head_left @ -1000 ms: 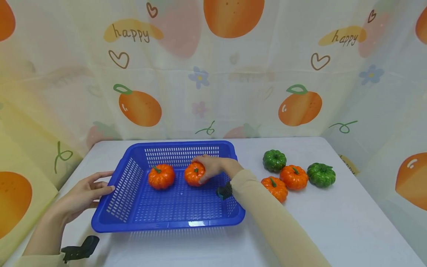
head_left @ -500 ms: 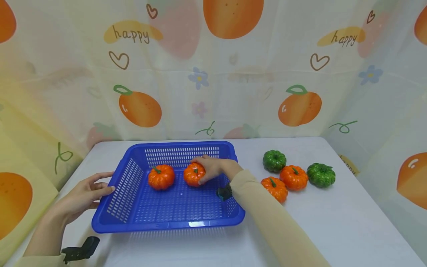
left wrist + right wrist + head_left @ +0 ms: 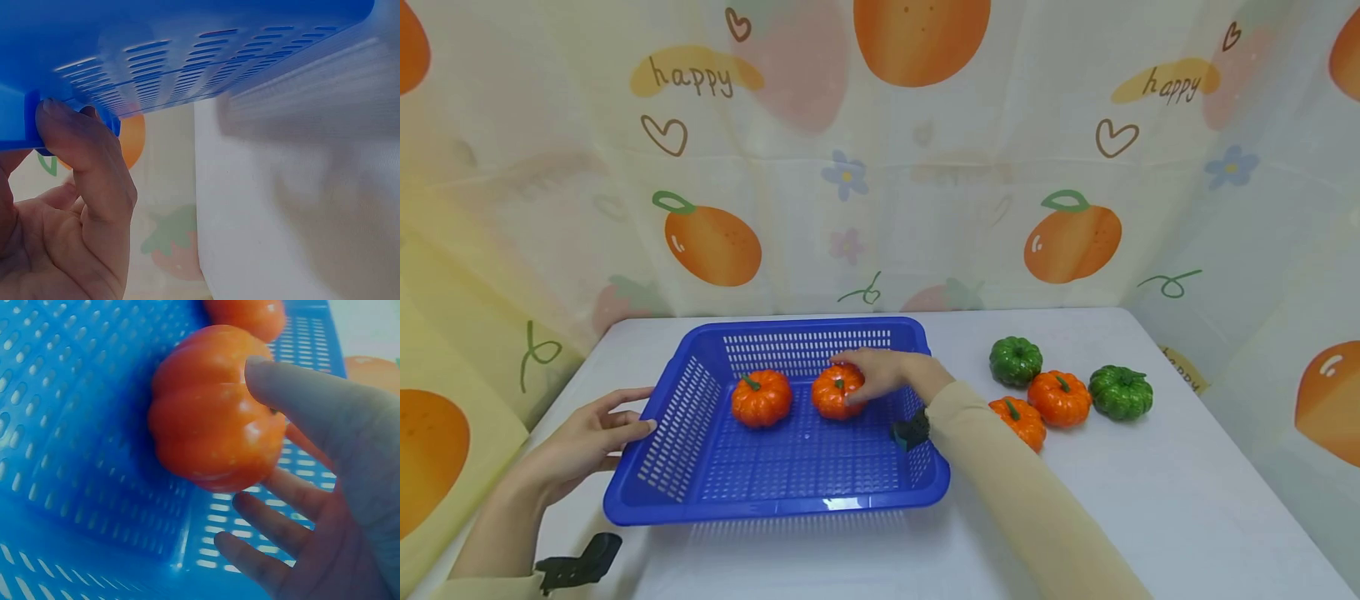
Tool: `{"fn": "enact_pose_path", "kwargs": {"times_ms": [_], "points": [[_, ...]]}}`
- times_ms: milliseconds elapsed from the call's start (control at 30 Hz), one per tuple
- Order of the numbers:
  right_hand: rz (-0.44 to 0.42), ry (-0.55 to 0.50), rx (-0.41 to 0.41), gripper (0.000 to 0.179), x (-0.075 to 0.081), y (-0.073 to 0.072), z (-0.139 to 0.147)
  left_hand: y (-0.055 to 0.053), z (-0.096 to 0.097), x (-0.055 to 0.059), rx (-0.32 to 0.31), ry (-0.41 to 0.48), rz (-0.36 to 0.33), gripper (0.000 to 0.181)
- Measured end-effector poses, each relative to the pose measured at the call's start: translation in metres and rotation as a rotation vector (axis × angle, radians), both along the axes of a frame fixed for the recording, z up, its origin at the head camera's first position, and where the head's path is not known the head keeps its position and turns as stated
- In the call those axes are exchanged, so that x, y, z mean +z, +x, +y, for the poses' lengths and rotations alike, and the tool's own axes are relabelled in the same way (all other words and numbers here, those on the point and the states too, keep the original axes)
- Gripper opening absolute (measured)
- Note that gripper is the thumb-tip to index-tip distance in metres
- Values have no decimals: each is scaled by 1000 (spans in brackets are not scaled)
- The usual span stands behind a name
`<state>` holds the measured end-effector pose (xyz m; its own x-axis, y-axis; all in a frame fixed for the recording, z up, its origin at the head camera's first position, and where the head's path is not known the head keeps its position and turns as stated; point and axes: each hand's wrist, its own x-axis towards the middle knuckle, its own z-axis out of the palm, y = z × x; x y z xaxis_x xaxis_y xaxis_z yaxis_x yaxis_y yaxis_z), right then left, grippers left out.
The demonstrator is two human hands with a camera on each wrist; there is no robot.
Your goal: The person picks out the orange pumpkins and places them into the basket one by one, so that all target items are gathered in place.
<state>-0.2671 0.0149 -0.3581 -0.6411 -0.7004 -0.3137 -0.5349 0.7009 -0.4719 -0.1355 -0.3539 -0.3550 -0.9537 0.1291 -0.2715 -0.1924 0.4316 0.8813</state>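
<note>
A blue plastic basket [image 3: 775, 507] with slotted walls stands on the white table. My left hand [image 3: 587, 433] grips its left rim; in the left wrist view, bent fingers [image 3: 94, 162] reach up to the rim. Inside the basket, my right hand [image 3: 883, 375] holds a glossy orange pumpkin [image 3: 830, 396] with a green stem, thumb on its near side and fingers over its back. The right wrist view shows the thumb tip on this pumpkin [image 3: 212, 419], while some fingers lie apart from it. To its left in the basket sits another orange pumpkin [image 3: 762, 400].
Right of the basket, a green pumpkin [image 3: 1016, 362], an orange one [image 3: 1060, 399] and a second green one [image 3: 1122, 392] stand on the table [image 3: 1150, 500]. My right sleeve [image 3: 1000, 467] partly covers another orange pumpkin [image 3: 1022, 422]. A printed curtain [image 3: 925, 217] hangs behind.
My right wrist has shifted slightly to the right, and the thumb sits a little higher on the pumpkin. The left hand and the basket stay as they were.
</note>
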Motion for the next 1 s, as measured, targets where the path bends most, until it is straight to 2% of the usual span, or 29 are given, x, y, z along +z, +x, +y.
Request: {"fn": "enact_pose_path", "kwargs": {"times_ms": [133,333,733,1000], "points": [[9,-20,17,67,5,0,4,1,1,1,11,-9,-6,70],[34,-19,54,66,15,2,8,0,1,0,-4,-10,-3,70],[200,-92,161,54,38,9,8,0,0,0,-10,-10,-1,69],[235,-176,167,50,52,20,13,-1,-1,-1,-10,1,4,68]]}}
